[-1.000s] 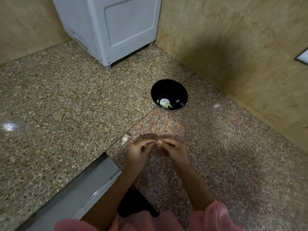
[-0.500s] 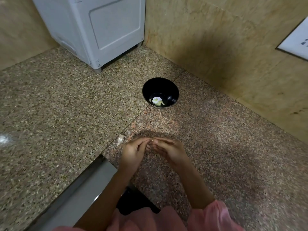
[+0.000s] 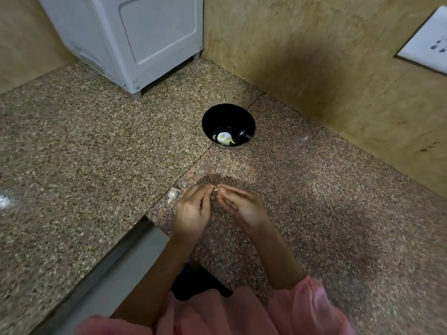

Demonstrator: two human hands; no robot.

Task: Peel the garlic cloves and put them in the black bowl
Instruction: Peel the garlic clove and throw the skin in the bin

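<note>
Clove (image 3: 218,188): small, pale, pinched between curled fingertips of left hand (image 3: 193,210) and right hand (image 3: 243,206). Bowl (image 3: 215,117): pale garlic (image 3: 225,138) inside. Speckled granite floor (image 3: 96,153); tan wall (image 3: 314,56).

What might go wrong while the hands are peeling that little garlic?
1. The small pale garlic clove, pinched between the left hand and right hand, might slip and roll off the nearby edge of the speckled granite counter.
2. The round black bowl sits apart from the hands, so a tossed clove may miss.
</note>
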